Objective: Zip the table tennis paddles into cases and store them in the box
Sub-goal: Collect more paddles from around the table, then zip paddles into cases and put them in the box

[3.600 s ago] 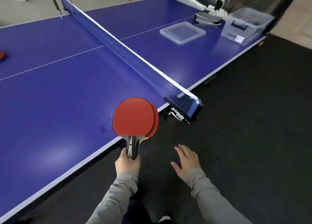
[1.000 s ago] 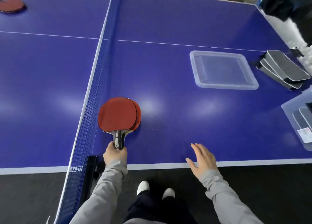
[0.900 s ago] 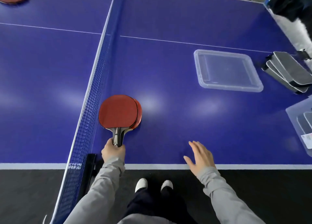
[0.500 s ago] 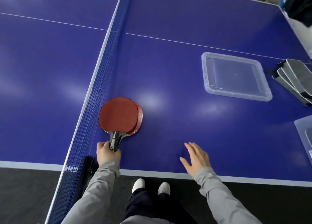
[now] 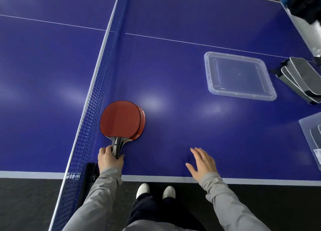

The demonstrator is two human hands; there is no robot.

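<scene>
Two stacked red-rubber table tennis paddles (image 5: 121,120) lay flat on the blue counter (image 5: 173,74), their handles clamped in the left hand's grip (image 5: 110,158), fingers curled around them. Just left of that grip ran the dark blue mesh net (image 5: 97,95). Well to its right, the right hand (image 5: 203,163) hovered spread and empty over the counter. Farther right and beyond lay a clear plastic lid (image 5: 238,76), then a pile of grey zip cases (image 5: 302,79), and a clear plastic box (image 5: 312,140) holding more cases at the edge.
</scene>
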